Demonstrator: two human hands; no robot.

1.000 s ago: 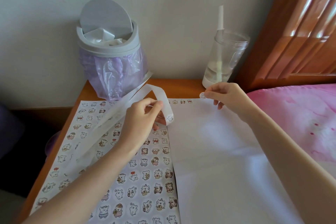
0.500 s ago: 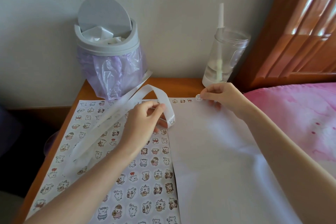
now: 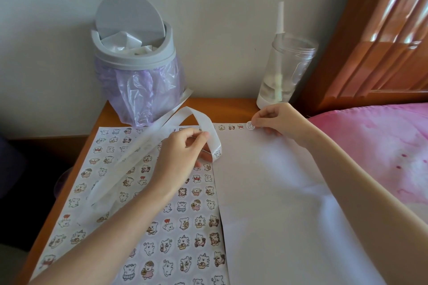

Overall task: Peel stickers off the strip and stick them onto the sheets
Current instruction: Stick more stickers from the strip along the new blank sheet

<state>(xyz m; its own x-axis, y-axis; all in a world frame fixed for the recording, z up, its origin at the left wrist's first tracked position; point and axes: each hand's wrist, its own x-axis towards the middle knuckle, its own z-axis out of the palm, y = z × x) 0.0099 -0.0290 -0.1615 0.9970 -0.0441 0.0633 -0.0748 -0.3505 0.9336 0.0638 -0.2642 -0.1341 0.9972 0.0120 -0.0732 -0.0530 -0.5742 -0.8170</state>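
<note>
Sticker-covered sheet (image 3: 162,238) and white sheet (image 3: 278,192) are laid side by side on the table (image 3: 231,106). The looped strip (image 3: 203,120) is gripped by the curled fingers of the left hand (image 3: 180,155) over the covered sheet. One sticker (image 3: 250,125) is pinched by the right hand (image 3: 280,122) at the white sheet's far edge. Lined bin (image 3: 134,58) and clear cup (image 3: 284,69) are seen against the wall.
</note>
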